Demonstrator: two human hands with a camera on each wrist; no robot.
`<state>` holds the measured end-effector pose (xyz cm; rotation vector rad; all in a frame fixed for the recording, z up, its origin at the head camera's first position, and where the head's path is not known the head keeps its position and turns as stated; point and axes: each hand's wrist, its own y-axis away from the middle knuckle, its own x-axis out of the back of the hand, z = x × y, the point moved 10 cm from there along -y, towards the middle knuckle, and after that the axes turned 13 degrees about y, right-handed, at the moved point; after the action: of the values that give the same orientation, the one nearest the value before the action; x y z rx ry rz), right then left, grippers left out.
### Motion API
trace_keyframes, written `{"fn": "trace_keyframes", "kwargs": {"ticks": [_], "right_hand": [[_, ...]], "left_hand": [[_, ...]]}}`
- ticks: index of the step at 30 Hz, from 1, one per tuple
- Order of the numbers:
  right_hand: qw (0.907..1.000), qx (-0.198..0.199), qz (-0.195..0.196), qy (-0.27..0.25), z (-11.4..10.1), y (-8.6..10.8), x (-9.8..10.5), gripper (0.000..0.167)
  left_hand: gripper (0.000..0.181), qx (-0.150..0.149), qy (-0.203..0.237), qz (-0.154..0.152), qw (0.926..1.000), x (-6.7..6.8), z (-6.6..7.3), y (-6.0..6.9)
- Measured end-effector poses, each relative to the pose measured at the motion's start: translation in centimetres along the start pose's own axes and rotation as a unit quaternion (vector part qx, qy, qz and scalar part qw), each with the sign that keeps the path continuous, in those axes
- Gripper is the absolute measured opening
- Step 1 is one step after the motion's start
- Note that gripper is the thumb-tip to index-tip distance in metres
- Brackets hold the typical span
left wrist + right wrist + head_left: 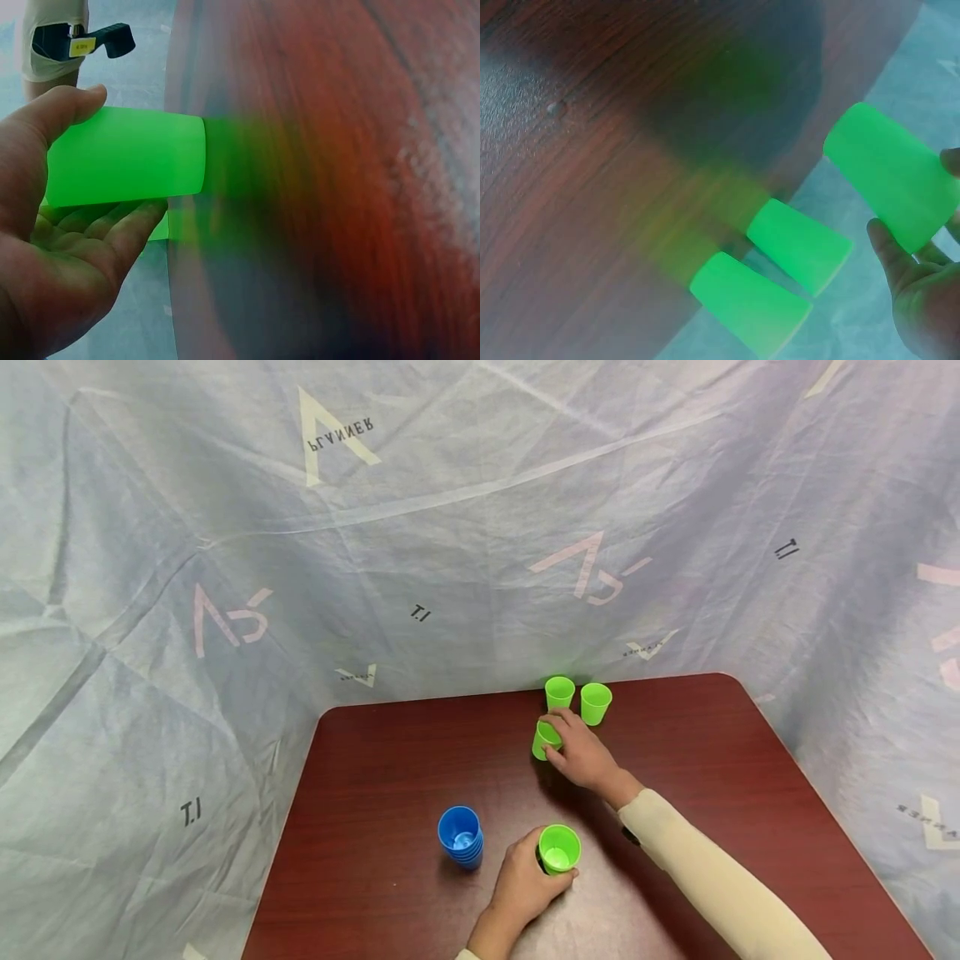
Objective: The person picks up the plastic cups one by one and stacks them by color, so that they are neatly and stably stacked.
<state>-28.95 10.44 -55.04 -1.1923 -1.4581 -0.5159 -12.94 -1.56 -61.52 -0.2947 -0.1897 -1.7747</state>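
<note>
My left hand (525, 878) curls round a green cup (559, 849) near the front of the table, thumb on one side and fingers on the other. In the left wrist view the side of this cup (127, 156) faces the camera, its base at or just above the wood. Farther back, my right hand (585, 756) grips another green cup (542, 745) by its upper part between thumb and fingers. The right wrist view shows this cup (889, 176) upright and seemingly off the table. Two more green cups (596, 704) (559, 692) stand just beyond it, mouths up.
A nested stack of blue cups (461, 839) stands left of my left hand. The dark red wooden table (390, 760) ends at a grey printed cloth (465, 568), which hangs behind and at both sides. My right sleeve (712, 877) crosses the table's right half.
</note>
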Motion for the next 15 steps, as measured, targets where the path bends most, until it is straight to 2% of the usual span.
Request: {"fn": "trace_keyframes", "kwargs": {"ticks": [8, 15], "right_hand": [[0.9989, 0.014, 0.043, -0.006, -1.1, 0.9, 2.6, 0.051], [0.9984, 0.008, 0.054, -0.014, -1.4, 1.7, 3.9, 0.049]], "left_hand": [[0.058, -0.002, -0.003, 0.001, 1.0000, 0.0, -0.1, 0.0], [0.057, -0.010, -0.006, 0.003, 0.9999, 0.1, 0.1, 0.0]]}}
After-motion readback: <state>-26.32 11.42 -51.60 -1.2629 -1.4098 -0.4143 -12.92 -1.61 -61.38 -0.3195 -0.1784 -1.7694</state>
